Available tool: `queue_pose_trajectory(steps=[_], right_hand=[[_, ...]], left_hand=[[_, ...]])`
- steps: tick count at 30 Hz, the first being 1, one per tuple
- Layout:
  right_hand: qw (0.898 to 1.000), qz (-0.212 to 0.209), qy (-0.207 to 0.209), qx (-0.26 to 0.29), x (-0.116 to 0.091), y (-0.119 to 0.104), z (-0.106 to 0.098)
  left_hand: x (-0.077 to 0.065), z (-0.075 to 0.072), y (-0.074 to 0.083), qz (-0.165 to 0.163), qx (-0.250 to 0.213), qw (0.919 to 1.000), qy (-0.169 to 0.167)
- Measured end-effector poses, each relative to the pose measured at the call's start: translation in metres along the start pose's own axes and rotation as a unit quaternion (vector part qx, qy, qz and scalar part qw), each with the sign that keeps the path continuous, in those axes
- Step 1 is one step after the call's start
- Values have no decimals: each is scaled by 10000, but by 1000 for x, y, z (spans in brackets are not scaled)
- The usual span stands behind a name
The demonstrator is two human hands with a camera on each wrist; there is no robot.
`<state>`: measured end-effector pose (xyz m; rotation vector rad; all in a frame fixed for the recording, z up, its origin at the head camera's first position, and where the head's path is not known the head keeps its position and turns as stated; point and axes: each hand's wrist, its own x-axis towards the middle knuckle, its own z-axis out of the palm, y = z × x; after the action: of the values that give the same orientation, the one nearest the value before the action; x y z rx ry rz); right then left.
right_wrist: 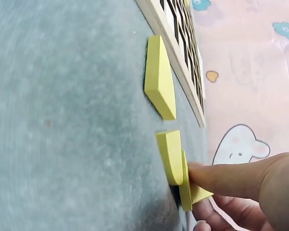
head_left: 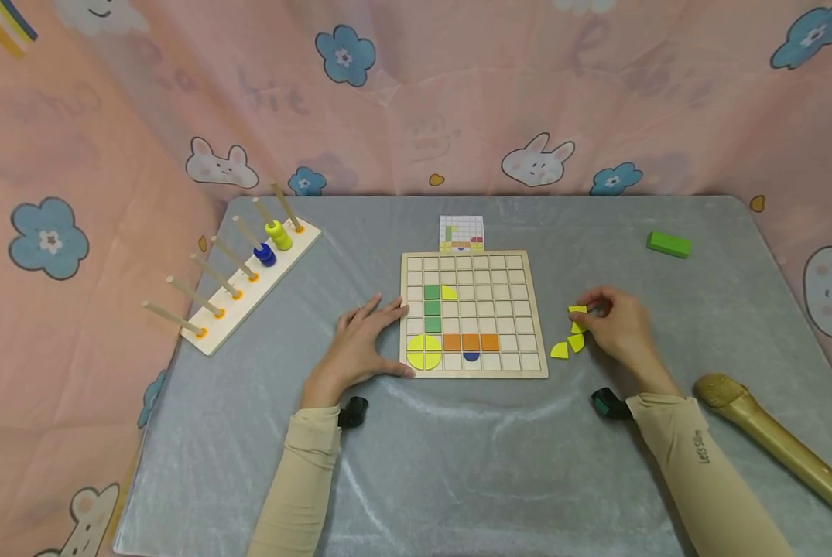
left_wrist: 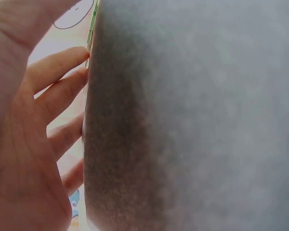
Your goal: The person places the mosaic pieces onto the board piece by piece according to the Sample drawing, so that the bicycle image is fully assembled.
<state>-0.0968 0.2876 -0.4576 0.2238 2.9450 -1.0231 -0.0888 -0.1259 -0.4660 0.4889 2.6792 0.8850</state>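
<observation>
My left hand (head_left: 360,348) rests beside the wooden grid board (head_left: 543,325), fingers spread and fairly straight. Its fingertips touch the left edge, and its thumb lies at the near left corner. Green squares (head_left: 433,309), orange squares (head_left: 470,342), a blue half-circle (head_left: 471,357) and yellow quarter-circles (head_left: 416,360) sit in the cells. Right of the board, my right hand (head_left: 619,323) pinches a yellow quarter-circle piece (head_left: 577,309) between thumb and fingers. Loose yellow quarter-circles (head_left: 559,351) lie just below it. In the right wrist view the thumb (right_wrist: 231,180) meets the yellow pieces.
A small pattern card (head_left: 461,232) touches the board's far edge. At the left stands a peg rack (head_left: 237,309) with blue and lime beads. A green block (head_left: 669,244) lies at the far right, and a gold rod with a rounded end (head_left: 771,433) at the near right.
</observation>
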Motion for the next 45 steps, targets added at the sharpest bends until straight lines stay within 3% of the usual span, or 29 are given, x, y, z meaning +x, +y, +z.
queue_pose_trajectory(steps=[9, 17, 30, 45], right_hand=[[9949, -898, 72, 453, -6, -13, 4], [9948, -696, -214, 718, -20, -39, 16], [9859, -998, -1092, 787, -30, -57, 34], [9828, -1497, -893, 606, -31, -52, 44]], left_hand=[[0, 1, 0, -19, -3, 10000, 8], [0, 1, 1, -33, -31, 10000, 17], [0, 0, 1, -29, -36, 10000, -1], [-1, -1, 1, -22, -47, 10000, -14]])
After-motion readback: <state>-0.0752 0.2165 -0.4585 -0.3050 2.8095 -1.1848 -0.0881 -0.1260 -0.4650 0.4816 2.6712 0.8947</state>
